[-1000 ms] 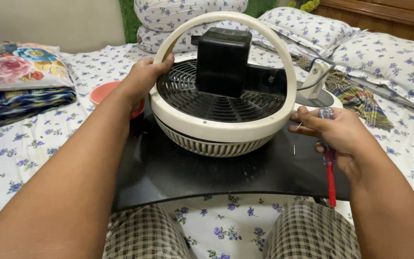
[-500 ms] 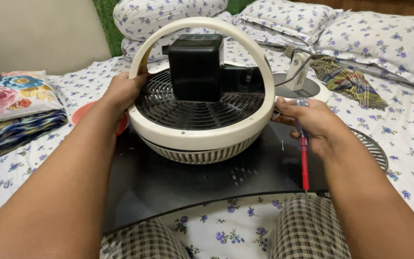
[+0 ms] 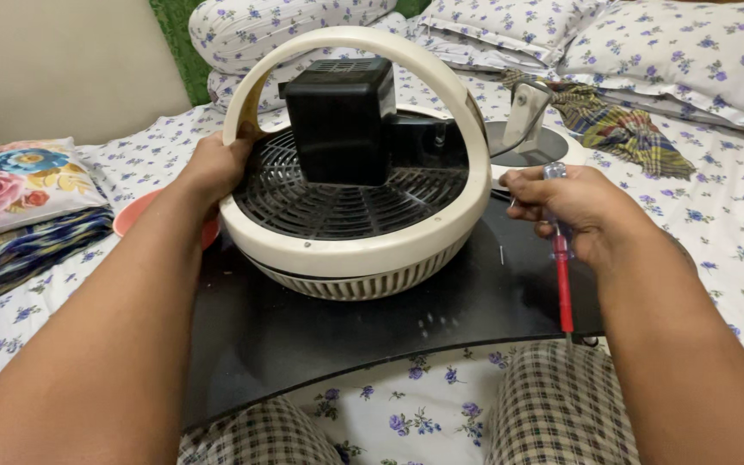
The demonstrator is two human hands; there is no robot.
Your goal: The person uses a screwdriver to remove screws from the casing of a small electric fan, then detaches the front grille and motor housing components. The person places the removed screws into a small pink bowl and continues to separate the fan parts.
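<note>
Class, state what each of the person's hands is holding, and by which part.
Left hand grips the round cream plastic fan housing at its left rim. Right hand holds a red-shafted screwdriver by its clear handle.

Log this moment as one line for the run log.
left hand: grips fan housing rim | right hand: holds red screwdriver, beside housing | housing on black tray

Single head view, looking down and forward toward 12 o'clock, close above black board point(image 3: 372, 319) on lap, bed point(image 3: 716, 241) beyond.
</note>
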